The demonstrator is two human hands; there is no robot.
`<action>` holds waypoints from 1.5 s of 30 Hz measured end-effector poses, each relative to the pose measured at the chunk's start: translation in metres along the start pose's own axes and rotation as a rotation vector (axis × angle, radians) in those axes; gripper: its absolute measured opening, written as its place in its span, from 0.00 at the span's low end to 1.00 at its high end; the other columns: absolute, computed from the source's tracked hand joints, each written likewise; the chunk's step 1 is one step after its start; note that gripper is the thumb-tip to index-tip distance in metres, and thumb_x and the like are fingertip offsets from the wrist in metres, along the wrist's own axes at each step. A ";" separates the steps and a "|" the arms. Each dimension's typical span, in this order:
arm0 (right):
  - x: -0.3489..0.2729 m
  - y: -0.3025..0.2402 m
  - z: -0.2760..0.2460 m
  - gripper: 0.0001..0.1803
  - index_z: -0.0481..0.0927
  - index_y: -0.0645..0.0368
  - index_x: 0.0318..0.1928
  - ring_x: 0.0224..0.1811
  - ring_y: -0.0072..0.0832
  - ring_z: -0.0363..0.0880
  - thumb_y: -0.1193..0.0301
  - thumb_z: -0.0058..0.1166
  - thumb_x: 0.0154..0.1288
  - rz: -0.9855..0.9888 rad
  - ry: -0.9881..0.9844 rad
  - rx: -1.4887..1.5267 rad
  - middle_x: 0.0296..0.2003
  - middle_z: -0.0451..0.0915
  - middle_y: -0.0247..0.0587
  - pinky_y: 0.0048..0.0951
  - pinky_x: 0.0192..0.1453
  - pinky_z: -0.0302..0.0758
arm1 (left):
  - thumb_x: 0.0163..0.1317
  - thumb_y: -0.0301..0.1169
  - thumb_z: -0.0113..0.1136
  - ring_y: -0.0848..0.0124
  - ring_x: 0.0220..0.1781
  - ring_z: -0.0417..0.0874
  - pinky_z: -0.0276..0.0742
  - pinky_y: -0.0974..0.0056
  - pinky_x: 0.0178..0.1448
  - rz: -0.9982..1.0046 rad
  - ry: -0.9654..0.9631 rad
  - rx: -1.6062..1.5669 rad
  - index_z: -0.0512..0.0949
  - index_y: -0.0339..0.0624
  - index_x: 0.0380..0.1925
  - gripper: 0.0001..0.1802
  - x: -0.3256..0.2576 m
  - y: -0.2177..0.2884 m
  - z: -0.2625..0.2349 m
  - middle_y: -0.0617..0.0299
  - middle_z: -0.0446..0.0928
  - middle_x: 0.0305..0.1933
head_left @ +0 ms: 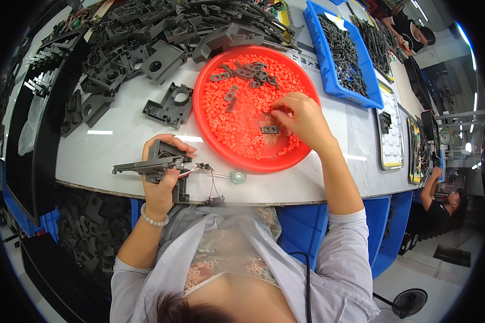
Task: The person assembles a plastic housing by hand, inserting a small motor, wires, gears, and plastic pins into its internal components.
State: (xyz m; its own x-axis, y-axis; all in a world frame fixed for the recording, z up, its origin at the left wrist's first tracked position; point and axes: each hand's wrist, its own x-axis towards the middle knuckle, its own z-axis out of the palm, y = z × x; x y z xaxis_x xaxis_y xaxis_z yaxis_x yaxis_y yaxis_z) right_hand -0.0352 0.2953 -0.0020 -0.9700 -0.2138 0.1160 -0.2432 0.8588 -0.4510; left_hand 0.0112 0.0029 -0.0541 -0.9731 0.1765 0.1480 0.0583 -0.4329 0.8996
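Note:
My left hand (pixel 161 183) is closed round a dark grey plastic housing (pixel 159 161). Thin wires run from this housing to a small circuit board (pixel 203 166), and a small black part (pixel 215 201) dangles on wires by the table's edge. My right hand (pixel 302 118) reaches into a round red basin (pixel 200 116) of small orange-red plastic pieces (pixel 237 129). Its fingertips are pinched together over the pieces; what they hold is too hidden to name. Just below those fingers lies a small grey two-holed bracket (pixel 270 130). More grey brackets (pixel 253 71) rest at the basin's far side.
One loose grey housing (pixel 171 105) lies left of the basin, and a large heap of similar housings (pixel 140 48) covers the far left. A blue tray (pixel 328 70) of dark parts stands at the far right. A clear greenish disc (pixel 237 176) sits near the front edge.

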 end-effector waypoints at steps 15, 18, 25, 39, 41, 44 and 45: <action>-0.006 0.000 0.001 0.07 0.77 0.64 0.32 0.33 0.38 0.75 0.78 0.52 0.50 -0.003 0.119 0.028 0.27 0.76 0.46 0.33 0.40 0.72 | 0.58 0.34 0.55 0.63 0.47 0.75 0.74 0.57 0.53 0.007 -0.015 0.063 0.60 0.34 0.52 0.25 0.000 0.001 0.001 0.52 0.69 0.42; -0.019 -0.003 -0.002 0.09 0.79 0.64 0.35 0.34 0.34 0.77 0.81 0.52 0.50 0.003 0.116 0.169 0.29 0.77 0.46 0.30 0.39 0.73 | 0.58 0.34 0.55 0.63 0.47 0.75 0.74 0.57 0.53 -0.004 -0.014 0.056 0.60 0.34 0.52 0.25 0.000 0.000 0.000 0.52 0.69 0.42; -0.032 -0.013 0.004 0.09 0.81 0.63 0.34 0.36 0.32 0.78 0.82 0.58 0.48 -0.129 0.084 0.082 0.31 0.81 0.39 0.28 0.41 0.75 | 0.52 0.27 0.52 0.63 0.48 0.77 0.73 0.60 0.55 -0.028 -0.009 0.029 0.60 0.33 0.51 0.26 0.001 0.001 -0.002 0.53 0.70 0.44; -0.027 -0.005 0.007 0.06 0.82 0.59 0.29 0.37 0.35 0.78 0.77 0.57 0.47 -0.200 0.193 0.049 0.33 0.81 0.39 0.32 0.41 0.76 | 0.58 0.34 0.56 0.63 0.47 0.75 0.74 0.58 0.53 -0.009 -0.020 0.039 0.61 0.35 0.51 0.25 0.001 0.001 0.001 0.53 0.69 0.42; -0.021 -0.005 0.005 0.07 0.82 0.59 0.30 0.36 0.35 0.78 0.77 0.56 0.47 -0.179 0.200 0.069 0.32 0.80 0.38 0.32 0.41 0.76 | 0.58 0.34 0.56 0.63 0.47 0.75 0.74 0.58 0.53 -0.008 -0.021 0.038 0.61 0.35 0.51 0.25 0.001 0.001 0.000 0.53 0.69 0.42; -0.008 -0.007 0.005 0.07 0.82 0.60 0.31 0.35 0.37 0.77 0.77 0.55 0.47 -0.153 0.078 0.075 0.31 0.78 0.40 0.33 0.39 0.75 | 0.52 0.24 0.51 0.63 0.48 0.76 0.72 0.59 0.56 -0.038 -0.013 0.007 0.60 0.34 0.52 0.25 0.000 0.001 -0.002 0.53 0.71 0.44; -0.004 -0.006 0.005 0.08 0.81 0.60 0.31 0.34 0.38 0.76 0.78 0.54 0.48 -0.213 0.036 0.051 0.30 0.77 0.41 0.34 0.39 0.74 | 0.52 0.24 0.51 0.63 0.48 0.77 0.72 0.59 0.56 -0.033 -0.012 0.004 0.60 0.34 0.52 0.25 0.000 0.000 -0.002 0.53 0.71 0.44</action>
State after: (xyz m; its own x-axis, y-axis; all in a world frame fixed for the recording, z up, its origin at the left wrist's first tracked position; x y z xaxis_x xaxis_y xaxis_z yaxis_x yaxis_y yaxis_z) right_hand -0.0301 0.2888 -0.0044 -0.8963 -0.3698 0.2447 -0.4430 0.7711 -0.4574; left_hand 0.0105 0.0007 -0.0546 -0.9718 0.2008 0.1233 0.0276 -0.4229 0.9058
